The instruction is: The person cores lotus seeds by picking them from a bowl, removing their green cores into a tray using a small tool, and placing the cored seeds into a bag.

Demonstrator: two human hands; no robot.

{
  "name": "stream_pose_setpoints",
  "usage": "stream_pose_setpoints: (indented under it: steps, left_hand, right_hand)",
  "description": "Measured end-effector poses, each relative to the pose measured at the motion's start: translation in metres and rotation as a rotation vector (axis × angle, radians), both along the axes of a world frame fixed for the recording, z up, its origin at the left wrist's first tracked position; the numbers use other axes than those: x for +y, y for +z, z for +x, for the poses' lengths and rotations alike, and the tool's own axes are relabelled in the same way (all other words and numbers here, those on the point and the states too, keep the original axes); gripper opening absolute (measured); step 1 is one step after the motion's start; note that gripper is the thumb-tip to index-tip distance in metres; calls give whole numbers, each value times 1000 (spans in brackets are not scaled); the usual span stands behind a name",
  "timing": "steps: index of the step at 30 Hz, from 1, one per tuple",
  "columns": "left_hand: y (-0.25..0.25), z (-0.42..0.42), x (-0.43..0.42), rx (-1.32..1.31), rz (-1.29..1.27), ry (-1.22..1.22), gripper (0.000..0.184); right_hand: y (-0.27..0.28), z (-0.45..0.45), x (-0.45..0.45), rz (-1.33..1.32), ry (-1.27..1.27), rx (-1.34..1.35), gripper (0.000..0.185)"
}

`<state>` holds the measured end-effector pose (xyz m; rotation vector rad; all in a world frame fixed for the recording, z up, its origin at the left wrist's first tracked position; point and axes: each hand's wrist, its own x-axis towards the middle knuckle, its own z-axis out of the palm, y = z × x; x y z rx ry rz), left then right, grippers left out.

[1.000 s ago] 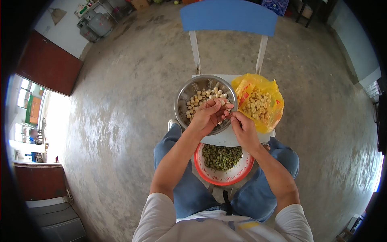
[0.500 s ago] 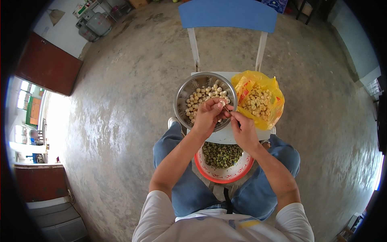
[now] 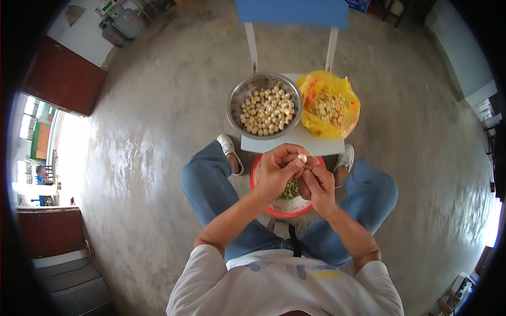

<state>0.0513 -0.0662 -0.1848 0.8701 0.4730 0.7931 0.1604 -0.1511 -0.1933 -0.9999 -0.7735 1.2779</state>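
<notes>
Between its thumb and fingers, my left hand [image 3: 278, 171] pinches a small pale round nut [image 3: 302, 157]. My right hand [image 3: 319, 185] is closed close beside it, its fingertips at the nut; what it grips is too small to make out. Both hands are over the red-rimmed white basin [image 3: 287, 209], which holds green pieces [image 3: 289, 190]. Beyond them, a metal colander [image 3: 231, 111] of pale round nuts [image 3: 266, 111] stands on the chair seat. To its right lies an open yellow bag [image 3: 345, 126] with pale pieces [image 3: 328, 108] inside.
The seat belongs to a chair with a blue backrest [image 3: 292, 12] and a pale seat [image 3: 290, 146]. My knees in blue jeans [image 3: 208, 174] flank the basin. Gas cylinders [image 3: 126, 22] stand at the back left, near a dark red door [image 3: 63, 76].
Both hands have moved back from above the colander to over the basin, with the nut held in my left hand. The view has shifted, and my knees are wider apart.
</notes>
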Motion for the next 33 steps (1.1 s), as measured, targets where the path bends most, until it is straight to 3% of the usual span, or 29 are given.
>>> stream_pose_setpoints:
  steps: [3,6,9,13,18,25,28,33]
  left_hand:
    - [1,-7,-31,-23,6,-27,21]
    - [3,-12,-46,22,-32,-70,24]
    - [10,-13,-54,99,-50,-68,26]
    - [2,-12,-65,48,-26,77,26]
    - [-2,-27,-59,141,127,33,23]
    - [-3,-36,-59,170,290,-17,21]
    - [3,-39,-63,102,92,-13,22]
    - [0,-44,-66,128,70,8,21]
  right_hand:
    - [-7,0,-27,72,91,268,19]
    - [-13,-1,-42,81,19,95,16]
    - [-17,-3,-45,213,-176,-461,12]
    - [-20,0,-41,303,-229,-663,16]
    - [-25,-1,-43,361,-243,-937,20]
    - [-18,-3,-47,361,-160,-745,9]
    - [-19,-6,-42,408,-197,-773,11]
    - [-22,-11,-44,385,-207,-793,13]
